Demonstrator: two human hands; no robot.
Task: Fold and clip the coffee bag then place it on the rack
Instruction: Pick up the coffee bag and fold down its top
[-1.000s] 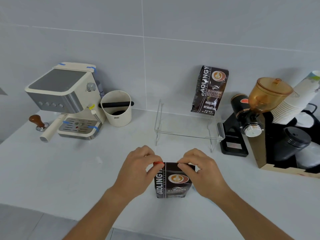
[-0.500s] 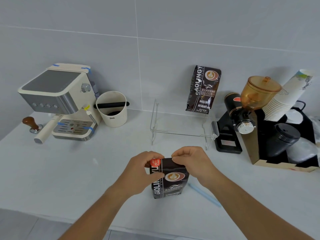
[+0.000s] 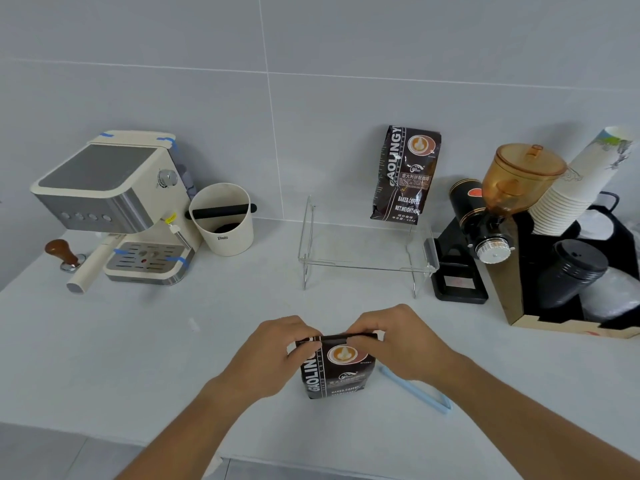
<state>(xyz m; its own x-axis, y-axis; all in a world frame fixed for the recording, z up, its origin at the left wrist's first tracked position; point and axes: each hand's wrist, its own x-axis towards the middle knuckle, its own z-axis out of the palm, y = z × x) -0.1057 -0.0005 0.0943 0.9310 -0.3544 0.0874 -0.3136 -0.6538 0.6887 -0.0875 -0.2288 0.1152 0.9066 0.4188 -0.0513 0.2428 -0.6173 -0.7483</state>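
A dark coffee bag (image 3: 337,374) stands upright on the white counter near the front edge, its top folded down. My left hand (image 3: 273,355) pinches the folded top at its left corner. My right hand (image 3: 398,341) presses the fold from the right, fingers curled over the top edge. A pale blue clip (image 3: 415,389) lies flat on the counter just right of the bag, partly under my right forearm. The clear acrylic rack (image 3: 367,268) stands behind, with a second coffee bag (image 3: 405,174) upright on its back right part.
An espresso machine (image 3: 110,206) with a tamper (image 3: 64,254) stands at the back left, next to a white knock box (image 3: 223,220). A coffee grinder (image 3: 495,209), stacked paper cups (image 3: 581,181) and black lids (image 3: 571,271) in a box fill the right side.
The bag's top has been folded lower, so the bag looks shorter. Both hands have closed in over the fold. The red spot near my left thumb is no longer visible.
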